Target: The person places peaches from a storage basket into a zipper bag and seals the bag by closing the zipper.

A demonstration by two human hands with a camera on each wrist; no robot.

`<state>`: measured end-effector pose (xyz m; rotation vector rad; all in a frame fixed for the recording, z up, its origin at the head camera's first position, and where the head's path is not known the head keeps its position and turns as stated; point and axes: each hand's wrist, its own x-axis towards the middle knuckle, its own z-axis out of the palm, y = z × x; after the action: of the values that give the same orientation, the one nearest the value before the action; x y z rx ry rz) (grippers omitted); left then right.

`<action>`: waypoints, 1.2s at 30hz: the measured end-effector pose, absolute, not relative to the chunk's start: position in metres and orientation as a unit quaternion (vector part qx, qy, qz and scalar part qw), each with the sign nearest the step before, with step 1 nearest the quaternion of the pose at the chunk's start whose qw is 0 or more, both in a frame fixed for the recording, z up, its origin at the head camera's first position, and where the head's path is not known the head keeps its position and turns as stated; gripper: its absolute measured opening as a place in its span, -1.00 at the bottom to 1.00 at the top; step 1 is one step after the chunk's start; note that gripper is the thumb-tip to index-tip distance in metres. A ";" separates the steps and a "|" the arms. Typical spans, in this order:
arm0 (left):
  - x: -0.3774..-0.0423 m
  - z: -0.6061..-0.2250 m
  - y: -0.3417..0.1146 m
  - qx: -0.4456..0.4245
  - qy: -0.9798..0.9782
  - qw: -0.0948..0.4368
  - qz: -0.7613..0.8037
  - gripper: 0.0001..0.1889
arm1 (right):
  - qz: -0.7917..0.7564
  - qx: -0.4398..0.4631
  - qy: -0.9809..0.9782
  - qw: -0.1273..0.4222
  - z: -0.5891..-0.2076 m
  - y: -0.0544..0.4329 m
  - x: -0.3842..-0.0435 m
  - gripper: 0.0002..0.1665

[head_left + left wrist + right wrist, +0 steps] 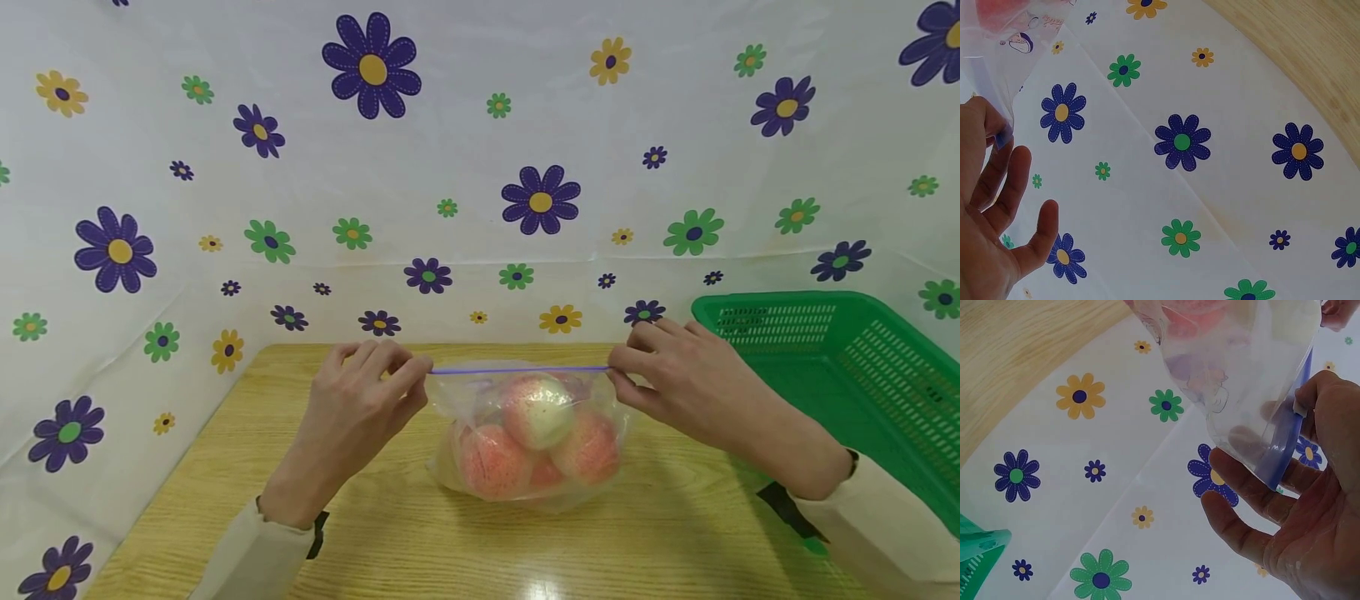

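A clear zip bag [467, 402] holds several red and pale-yellow peaches [537, 412] over the wooden table. Across its top a purple zip strip [517, 369] is stretched straight. My left hand [366, 390] pinches the left end of this strip, thumb against forefinger; in the left wrist view its other fingers [1013, 190] curl loosely away from the bag. At the opposite end my right hand [678, 367] pinches the strip between thumb and fingers. The right wrist view shows a small whitish piece [1299, 407] at that thumb tip, on the purple edge [1282, 447].
A green plastic basket [795, 367] with slotted walls stands at the right, partly behind my right forearm. The wooden table [360, 533] ends at the back against a white flower-print cloth [450, 150], which also rises on the left.
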<state>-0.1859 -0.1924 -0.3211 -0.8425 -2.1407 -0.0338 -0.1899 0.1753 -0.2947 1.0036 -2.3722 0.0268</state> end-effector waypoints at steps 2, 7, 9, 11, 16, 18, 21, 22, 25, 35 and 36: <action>-0.186 -0.321 -0.193 -0.334 -0.850 0.408 -0.013 -0.79 | 0.012 0.373 -0.885 0.277 -0.295 0.175 -0.190 -0.93; -0.186 -0.320 -0.193 -0.334 -0.850 0.407 -0.010 -0.78 | 0.016 0.377 -0.881 0.285 -0.294 0.176 -0.190 -0.92; -0.185 -0.319 -0.193 -0.334 -0.850 0.408 -0.010 -0.78 | 0.014 0.377 -0.880 0.287 -0.294 0.177 -0.191 -0.92; -0.185 -0.319 -0.192 -0.334 -0.850 0.408 -0.010 -0.78 | 0.011 0.377 -0.881 0.287 -0.294 0.177 -0.191 -0.93; -0.185 -0.320 -0.193 -0.333 -0.850 0.408 -0.014 -0.83 | 0.009 0.374 -0.884 0.280 -0.293 0.179 -0.190 -0.93; -0.185 -0.320 -0.193 -0.332 -0.851 0.407 -0.014 -0.84 | 0.010 0.374 -0.884 0.279 -0.293 0.181 -0.190 -0.93; -0.185 -0.320 -0.193 -0.330 -0.852 0.405 -0.015 -0.85 | 0.014 0.375 -0.884 0.279 -0.292 0.182 -0.190 -0.92; -0.185 -0.320 -0.193 -0.330 -0.853 0.405 -0.015 -0.85 | 0.015 0.376 -0.884 0.279 -0.292 0.182 -0.190 -0.92; -0.185 -0.320 -0.193 -0.329 -0.852 0.407 -0.019 -0.82 | 0.019 0.377 -0.883 0.280 -0.293 0.183 -0.190 -0.92; -0.185 -0.321 -0.194 -0.331 -0.849 0.412 -0.023 -0.77 | 0.016 0.363 -0.895 0.260 -0.293 0.185 -0.188 -0.94; -0.185 -0.321 -0.194 -0.331 -0.848 0.412 -0.023 -0.77 | 0.015 0.363 -0.894 0.261 -0.293 0.186 -0.188 -0.95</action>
<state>-0.1855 -0.1938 -0.3211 -0.8332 -2.1345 -0.0571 -0.1877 0.1856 -0.2926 0.9830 -2.4211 0.0407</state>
